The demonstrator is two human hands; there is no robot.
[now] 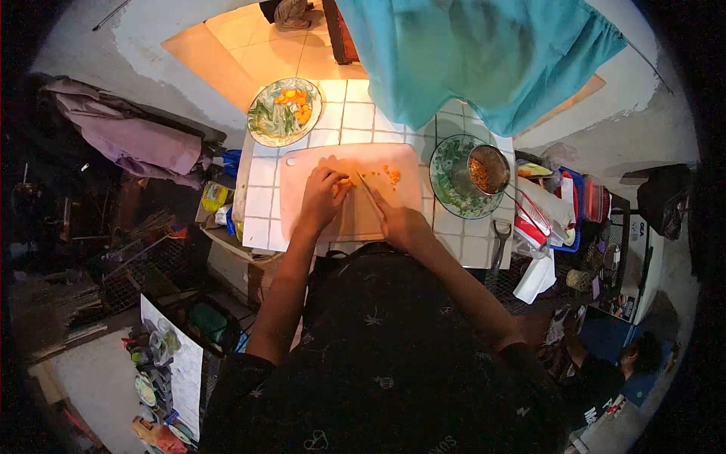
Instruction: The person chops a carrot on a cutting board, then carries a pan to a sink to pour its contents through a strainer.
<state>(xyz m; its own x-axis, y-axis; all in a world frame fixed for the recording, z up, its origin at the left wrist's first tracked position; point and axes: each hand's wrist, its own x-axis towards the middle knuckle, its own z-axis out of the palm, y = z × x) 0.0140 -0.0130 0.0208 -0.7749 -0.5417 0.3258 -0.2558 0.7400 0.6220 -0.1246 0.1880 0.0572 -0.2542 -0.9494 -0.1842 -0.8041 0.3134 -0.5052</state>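
Observation:
A pale pink cutting board point(302, 216) lies on the white tiled table. My left hand point(325, 195) presses orange pieces point(345, 182) against the board with bent fingers. Just to the right, my right hand point(397, 222) holds a knife point(367, 187), its blade pointing away from me beside those pieces. Small chopped orange bits point(392, 175) are scattered on the board right of the blade. At the back left stands a plate point(264, 134) with orange pieces and pale green strips. On the right is a glass bowl point(446, 198) of chopped greens, with a strainer point(495, 168) of small orange-brown bits over its edge.
A peeler-like tool point(501, 234) lies at the table's right edge point(484, 261). A teal curtain point(484, 60) hangs over the back. Packets and a blue basket point(578, 219) stand right. Another person point(605, 378) is at the lower right; someone's legs point(291, 13) show beyond the opening.

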